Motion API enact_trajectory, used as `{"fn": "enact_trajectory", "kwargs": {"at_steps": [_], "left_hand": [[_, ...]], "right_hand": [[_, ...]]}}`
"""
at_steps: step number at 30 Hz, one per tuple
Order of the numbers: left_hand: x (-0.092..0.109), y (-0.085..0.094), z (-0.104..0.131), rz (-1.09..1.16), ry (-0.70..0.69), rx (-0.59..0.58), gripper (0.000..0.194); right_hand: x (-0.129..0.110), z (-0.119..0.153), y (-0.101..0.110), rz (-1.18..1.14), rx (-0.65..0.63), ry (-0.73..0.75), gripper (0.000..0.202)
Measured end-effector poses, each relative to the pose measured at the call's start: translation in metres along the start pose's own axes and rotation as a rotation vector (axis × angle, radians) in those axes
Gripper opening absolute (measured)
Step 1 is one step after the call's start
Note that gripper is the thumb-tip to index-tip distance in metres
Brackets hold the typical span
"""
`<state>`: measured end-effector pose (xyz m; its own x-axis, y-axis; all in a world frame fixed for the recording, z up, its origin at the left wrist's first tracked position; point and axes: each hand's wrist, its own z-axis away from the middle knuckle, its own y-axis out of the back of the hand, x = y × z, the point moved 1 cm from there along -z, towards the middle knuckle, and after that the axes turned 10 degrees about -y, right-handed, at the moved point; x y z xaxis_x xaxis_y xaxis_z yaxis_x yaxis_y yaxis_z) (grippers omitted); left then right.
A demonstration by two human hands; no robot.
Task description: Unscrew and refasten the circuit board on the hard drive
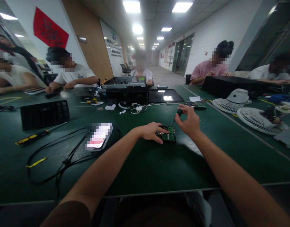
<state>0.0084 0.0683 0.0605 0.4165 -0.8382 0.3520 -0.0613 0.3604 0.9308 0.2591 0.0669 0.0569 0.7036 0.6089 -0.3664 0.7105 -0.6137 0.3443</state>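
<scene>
From the head view, the left hand [151, 130] lies flat on a small hard drive [168, 136] with a green circuit board facing up, fingers pressing it onto the dark green surface [145, 167]. The right hand [189, 121] has its grip pinched narrow around a small screwdriver [177, 114], tip angled down at the drive's far edge. A blurred phone [98, 136] sits to the left, black cables [62, 157] beside it. White fan grilles [256, 119] lie well off right.
</scene>
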Motion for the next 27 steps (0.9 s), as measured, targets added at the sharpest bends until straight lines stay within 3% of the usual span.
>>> {"fn": "enact_trajectory", "kwargs": {"at_steps": [5,12,20,27], "left_hand": [[0.0,0.001,0.001,0.013,0.015,-0.004,0.08],[-0.003,-0.001,-0.001,-0.007,-0.005,-0.006,0.08],[0.0,0.0,0.0,-0.014,-0.014,0.004,0.079],[-0.002,-0.001,0.0,-0.009,0.002,-0.012,0.08]], "right_hand": [[0.005,0.001,0.001,0.065,0.024,-0.058,0.028],[0.0,0.0,0.005,0.102,0.001,0.017,0.023],[-0.005,0.005,0.0,0.008,-0.079,-0.043,0.034],[-0.004,0.006,-0.002,0.035,-0.047,-0.081,0.038]]}}
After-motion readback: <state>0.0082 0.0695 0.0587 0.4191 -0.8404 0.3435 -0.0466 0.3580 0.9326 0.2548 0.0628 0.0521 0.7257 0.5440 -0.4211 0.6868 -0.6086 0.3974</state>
